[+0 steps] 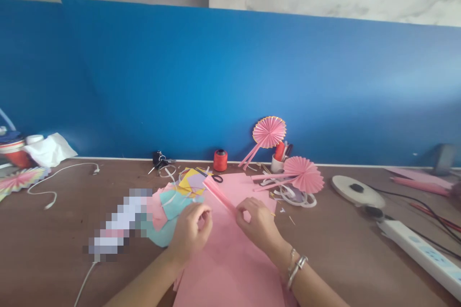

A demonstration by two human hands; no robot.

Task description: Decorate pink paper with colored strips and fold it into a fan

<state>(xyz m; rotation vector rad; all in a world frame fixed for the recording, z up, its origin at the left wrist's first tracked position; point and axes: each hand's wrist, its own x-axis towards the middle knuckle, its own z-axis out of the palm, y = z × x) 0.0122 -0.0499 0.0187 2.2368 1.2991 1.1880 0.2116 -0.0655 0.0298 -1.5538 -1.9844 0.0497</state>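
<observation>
My right hand pinches the near end of a narrow folded strip of pink paper, which slants away to the upper left. My left hand is curled, thumb against fingers, a little left of the strip and apart from it. Whatever it may hold is too small to make out. Beneath both hands lie large sheets of pink paper. Black-handled scissors rest at the far edge of the sheets. Teal paper pieces and a yellow piece lie beyond my left hand.
Two pleated pink paper fans, one upright and one lower, are near a white cup of pens. A red thread spool and keys sit by the blue panel. On the right is a power strip.
</observation>
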